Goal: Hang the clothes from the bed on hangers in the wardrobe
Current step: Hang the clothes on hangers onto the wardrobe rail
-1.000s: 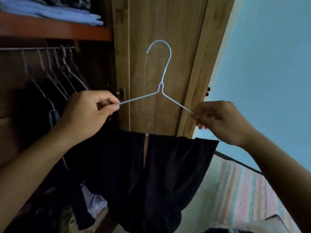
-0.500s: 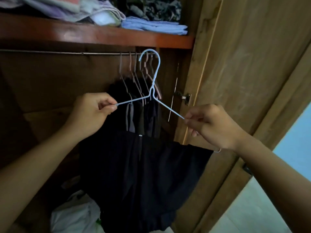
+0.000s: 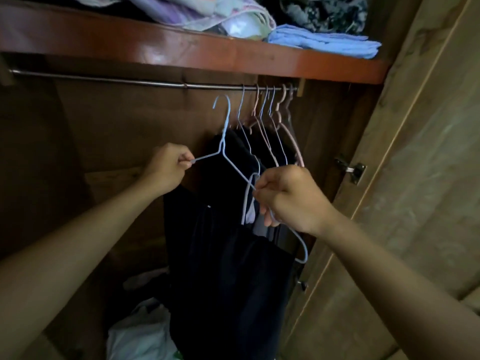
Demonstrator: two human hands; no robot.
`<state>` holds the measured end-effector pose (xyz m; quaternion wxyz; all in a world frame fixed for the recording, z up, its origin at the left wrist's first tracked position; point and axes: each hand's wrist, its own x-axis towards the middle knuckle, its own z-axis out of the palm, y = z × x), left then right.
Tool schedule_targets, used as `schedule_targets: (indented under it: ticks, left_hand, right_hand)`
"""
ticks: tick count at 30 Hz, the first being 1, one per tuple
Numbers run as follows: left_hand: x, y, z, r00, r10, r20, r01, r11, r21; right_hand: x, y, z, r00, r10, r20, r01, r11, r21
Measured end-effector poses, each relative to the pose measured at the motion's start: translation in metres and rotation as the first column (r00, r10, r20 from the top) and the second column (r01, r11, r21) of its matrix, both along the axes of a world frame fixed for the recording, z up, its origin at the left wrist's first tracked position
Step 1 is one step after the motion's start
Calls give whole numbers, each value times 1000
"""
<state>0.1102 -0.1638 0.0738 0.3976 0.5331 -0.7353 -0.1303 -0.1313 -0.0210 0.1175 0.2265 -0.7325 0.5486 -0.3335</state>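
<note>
Both arms reach up and forward into the wardrobe. The left hand [image 3: 168, 168] is curled into a fist, thumb and forefinger pinching the left end of the hanger [image 3: 224, 149]. The right hand [image 3: 291, 198] sits lower and nearer, its fingers curled round the hanger's right arm, so the wire slopes down from left to right. A loop of pale wire also curves out below the right hand (whether it is part of the same hanger I cannot tell). The hook points up, just under the rail [image 3: 130, 80] and not yet over it. The dark garment [image 3: 226, 268] hangs from the hanger, below and between the two hands.

To the right of the hook, a bunch of hangers [image 3: 270, 113] already hangs on the rail, blue and pink wire, with dark clothes beneath; they crowd the space beside the right hand. Above the rail runs a red-brown shelf [image 3: 181, 48] piled with folded cloth, a blue towel [image 3: 324, 42] at its right end. A white bag [image 3: 140, 333] lies on the wardrobe floor. The open door [image 3: 415, 178] stands at right.

Against half a second ago, the hanger has moved left of the hanging bunch and up toward the rail, and the view now takes in more of the interior.
</note>
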Motion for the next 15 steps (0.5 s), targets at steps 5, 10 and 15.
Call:
schedule_targets:
  ticks: [5, 10, 15]
  left_hand:
    - [12, -51, 1, 1000, 7, -4, -7, 997, 78]
    - [22, -83, 2, 991, 130, -38, -127, 990, 59]
    - [17, -96, -6, 984, 172, -42, -171, 985, 22]
  right_hand:
    - [40, -48, -3, 991, -133, 22, 134, 979, -150]
    - [67, -96, -6, 976, -219, -2, 215, 957, -194]
    - [62, -141, -3, 952, -304, 39, 306, 929, -210]
